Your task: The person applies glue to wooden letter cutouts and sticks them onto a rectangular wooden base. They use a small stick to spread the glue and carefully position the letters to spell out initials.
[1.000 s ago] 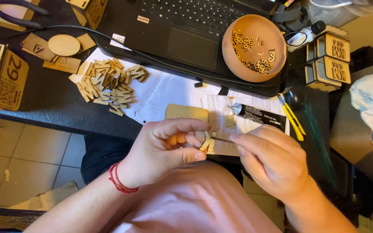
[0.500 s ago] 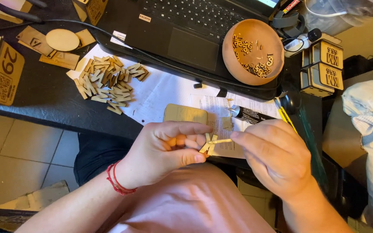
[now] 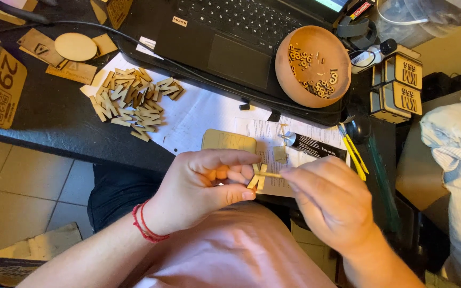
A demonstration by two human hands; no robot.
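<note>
Wooden letter piece [image 3: 256,180] sat above the lap, just off the desk edge [image 3: 81,140], pinched between the left hand's [image 3: 198,186] thumb and curled fingers. Right hand [image 3: 332,200] fingertips pressed together on a thin stick [image 3: 271,174] touching the piece's upper edge.

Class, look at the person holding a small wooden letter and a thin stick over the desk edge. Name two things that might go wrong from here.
1. The left hand pinches the wooden letter beyond the desk edge, above the lap; if it slips, it may fall to the floor.
2. The black tube lies uncapped on the paper; it might leak and stick the sheets. The right hand works the thin stick close by.
</note>
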